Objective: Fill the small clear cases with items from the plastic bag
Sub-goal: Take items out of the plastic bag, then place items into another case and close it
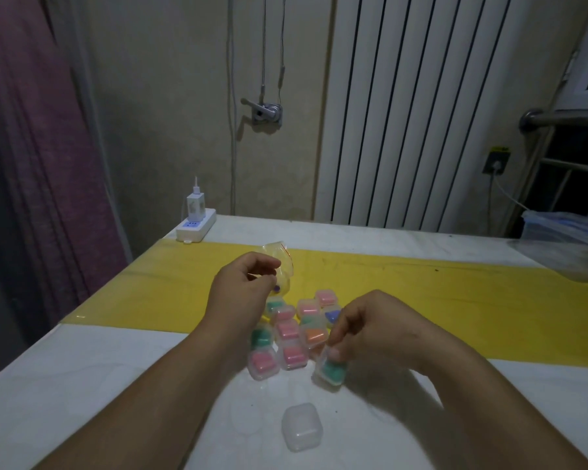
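My left hand (243, 283) holds a small clear plastic bag (280, 266) raised above the table, fingers curled round it; a purple item shows near the bag's bottom. My right hand (364, 329) pinches a small clear case (330, 371) with green items inside, set down at the right of the cluster. A cluster of several filled clear cases (289, 334) holding pink, green, orange and blue items lies between my hands. One clear case with nothing visible inside (301, 426) sits alone nearer to me.
The white table (116, 385) has a yellow strip (421, 300) across it. A white power strip with a charger (196, 225) sits at the far left corner. A clear plastic container (564, 245) stands at the far right. A radiator lines the wall behind.
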Available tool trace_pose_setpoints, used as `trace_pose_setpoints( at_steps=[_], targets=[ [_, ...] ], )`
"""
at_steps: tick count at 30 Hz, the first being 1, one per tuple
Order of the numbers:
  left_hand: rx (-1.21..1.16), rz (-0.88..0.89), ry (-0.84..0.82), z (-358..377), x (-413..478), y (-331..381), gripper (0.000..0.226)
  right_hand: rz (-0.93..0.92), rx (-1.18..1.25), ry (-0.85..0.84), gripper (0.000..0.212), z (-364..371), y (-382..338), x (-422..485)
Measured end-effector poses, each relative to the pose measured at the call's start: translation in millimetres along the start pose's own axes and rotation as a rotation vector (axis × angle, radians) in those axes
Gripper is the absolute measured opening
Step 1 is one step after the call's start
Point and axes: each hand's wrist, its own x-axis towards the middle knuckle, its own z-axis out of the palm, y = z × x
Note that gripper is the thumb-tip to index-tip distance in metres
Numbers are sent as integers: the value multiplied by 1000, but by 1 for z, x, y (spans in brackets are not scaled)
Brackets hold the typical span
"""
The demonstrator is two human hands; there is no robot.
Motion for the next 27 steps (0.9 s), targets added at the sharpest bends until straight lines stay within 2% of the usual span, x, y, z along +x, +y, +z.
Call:
trace_pose_setpoints(
  at_steps=[6,11,14,18,23,27],
  targets=[
    [35,-3,69,-2,1,0,32,-14,-224,91,15,19,7,11],
    [132,-21,144,-8,10,-11,45,-77,-133,301,17,14,4,15],
    [349,44,167,-16,20,-20,50,-105,-93,387,10,12,3,22],
    [595,88,197,-25,32,-27,49,-89,-66,370,8,14,0,37],
    [571,-52,300,-39,45,-33,40,-14,-32,327,12,15,-8,65],
    [547,-147,306,-46,47,-36,34,-8,-40,315,19,18,-17,96]
  ],
)
